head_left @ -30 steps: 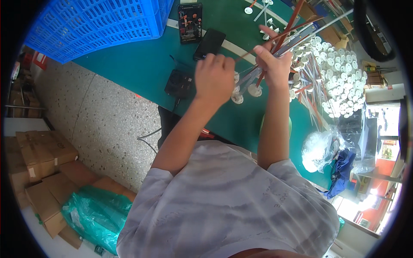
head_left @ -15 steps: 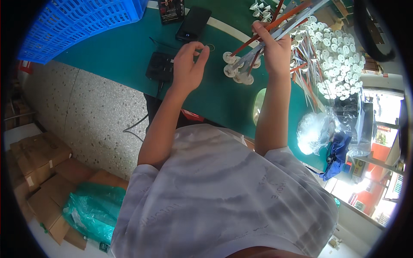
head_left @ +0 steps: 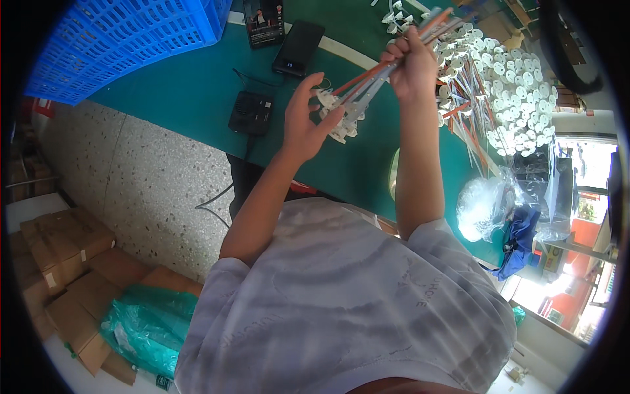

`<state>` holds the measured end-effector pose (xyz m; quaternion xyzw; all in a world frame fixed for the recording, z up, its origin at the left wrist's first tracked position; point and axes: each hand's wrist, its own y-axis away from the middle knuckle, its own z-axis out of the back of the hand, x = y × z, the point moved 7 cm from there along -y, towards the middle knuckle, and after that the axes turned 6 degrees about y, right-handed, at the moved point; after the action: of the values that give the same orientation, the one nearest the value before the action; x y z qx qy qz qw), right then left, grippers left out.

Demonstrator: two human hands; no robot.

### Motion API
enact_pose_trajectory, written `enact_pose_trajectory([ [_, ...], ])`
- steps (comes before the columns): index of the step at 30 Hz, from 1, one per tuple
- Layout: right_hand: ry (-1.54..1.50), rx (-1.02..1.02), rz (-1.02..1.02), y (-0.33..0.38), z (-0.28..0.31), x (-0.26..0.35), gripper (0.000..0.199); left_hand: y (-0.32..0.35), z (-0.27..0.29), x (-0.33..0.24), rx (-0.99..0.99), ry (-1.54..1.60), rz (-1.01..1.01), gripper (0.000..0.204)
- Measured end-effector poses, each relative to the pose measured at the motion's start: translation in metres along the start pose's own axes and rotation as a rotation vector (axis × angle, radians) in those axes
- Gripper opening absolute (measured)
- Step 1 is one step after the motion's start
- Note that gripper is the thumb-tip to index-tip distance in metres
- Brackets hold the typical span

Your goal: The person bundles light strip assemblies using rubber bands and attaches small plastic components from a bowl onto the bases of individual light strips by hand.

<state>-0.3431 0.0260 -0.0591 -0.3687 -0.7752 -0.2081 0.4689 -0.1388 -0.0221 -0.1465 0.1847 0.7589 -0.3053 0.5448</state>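
My right hand (head_left: 415, 69) is closed round a bundle of flat grey and orange sticks (head_left: 373, 81). White round discs (head_left: 344, 125) cap the bundle's lower left end, clustered beside my left hand (head_left: 305, 125). The left thumb and fingers are spread and curved around the edge of these discs. A thin tan loop, apparently a rubber band (head_left: 326, 83), hangs at the left fingertips; the discs partly hide how it is held. Behind my right hand lies a large heap of similar white-capped sticks (head_left: 518, 85).
A blue plastic crate (head_left: 131, 46) stands at the far left of the green table (head_left: 170, 85). Near my left hand are a black phone (head_left: 298, 47), a black corded device (head_left: 251, 113) and a dark printed box (head_left: 264, 23). Clear plastic (head_left: 482, 207) lies at the right edge.
My left hand has moved right and opened wider around the disc ends, taking the loop along. The right hand has turned the bundle, bringing its discs left and closer to the left hand.
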Motion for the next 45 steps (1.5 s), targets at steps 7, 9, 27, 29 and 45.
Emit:
enact_pose_trajectory([
  [7,0.029,-0.112,-0.378,-0.052,0.008,-0.138,0.019,0.027,0.006,-0.032,-0.136,-0.601,-0.461,0.080],
  [9,0.207,-0.169,-0.299,-0.054,0.006,-0.151,0.029,0.030,0.006,-0.031,-0.147,-0.642,-0.481,0.078],
  [27,1.273,-0.231,0.304,-0.031,0.010,-0.115,0.061,0.034,-0.032,-0.037,0.181,-0.998,-0.525,0.062],
  [29,1.288,-0.205,0.265,-0.026,0.016,-0.107,0.055,0.034,-0.028,-0.034,0.165,-1.000,-0.495,0.060],
  [45,1.540,-0.383,0.013,0.221,0.222,0.040,0.045,0.041,-0.034,-0.031,0.100,-1.028,-0.649,0.034],
])
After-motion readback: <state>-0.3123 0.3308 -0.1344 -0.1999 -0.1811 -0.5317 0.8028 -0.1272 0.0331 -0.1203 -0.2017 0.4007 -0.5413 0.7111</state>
